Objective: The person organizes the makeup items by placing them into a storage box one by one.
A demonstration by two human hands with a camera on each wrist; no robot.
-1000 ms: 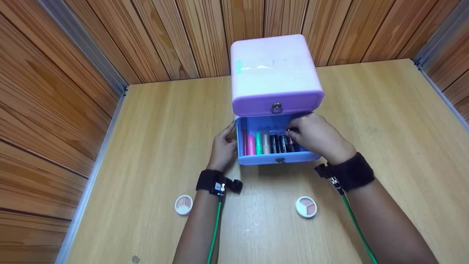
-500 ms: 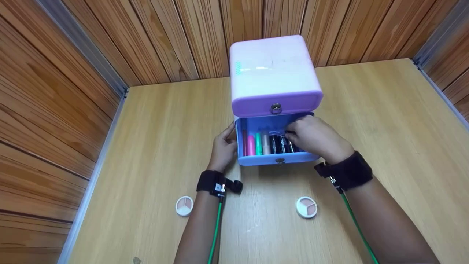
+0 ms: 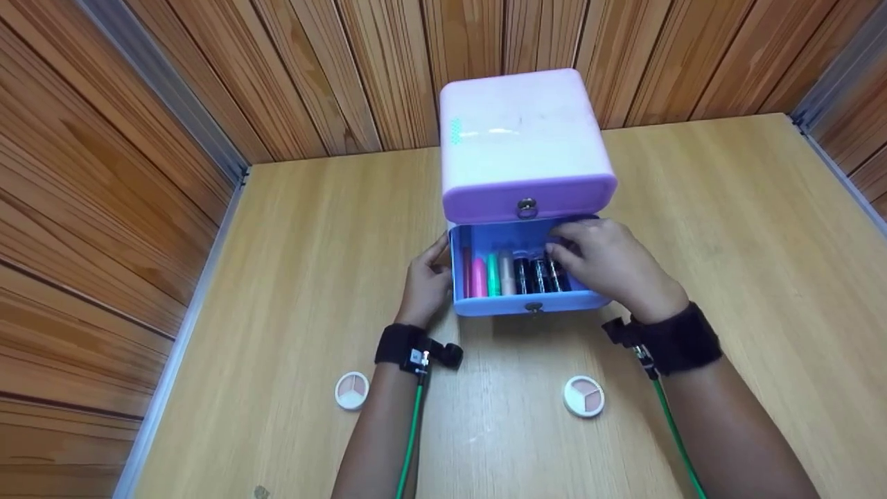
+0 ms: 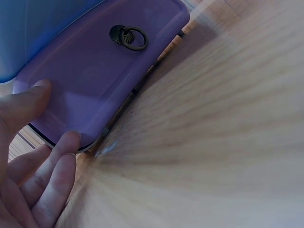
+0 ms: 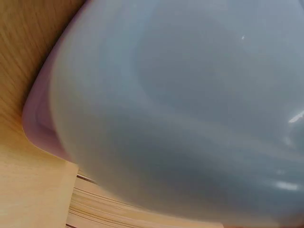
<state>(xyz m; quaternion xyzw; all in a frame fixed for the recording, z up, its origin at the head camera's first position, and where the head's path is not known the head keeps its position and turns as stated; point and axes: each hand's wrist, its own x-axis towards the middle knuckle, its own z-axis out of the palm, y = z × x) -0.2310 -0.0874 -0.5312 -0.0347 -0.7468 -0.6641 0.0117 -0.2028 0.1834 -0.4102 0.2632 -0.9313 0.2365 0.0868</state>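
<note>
A small plastic drawer cabinet (image 3: pixel 527 138) has its blue drawer (image 3: pixel 509 305) pulled out. Several cosmetic tubes stand in a row inside: a pink tube (image 3: pixel 479 278), a green tube (image 3: pixel 493 276), and black tubes (image 3: pixel 540 276) toward the right. My left hand (image 3: pixel 424 285) holds the cabinet's left side; in the left wrist view its thumb rests on the purple lower front (image 4: pixel 90 80) and the other fingers lie around the corner. Over the drawer's right end is my right hand (image 3: pixel 613 260), thumb and index finger apart near the rightmost black tube, with nothing visible between them.
Two round three-section makeup pans lie on the table (image 3: pixel 499 443): a left pan (image 3: pixel 352 391) beside my left forearm and a right pan (image 3: pixel 583 396) in front of the drawer. Wood-plank walls (image 3: pixel 388 69) border the table.
My right hand has let go of the rightmost black tube, which stays in the drawer, and its thumb and index finger have parted. My left hand has kept its place.
</note>
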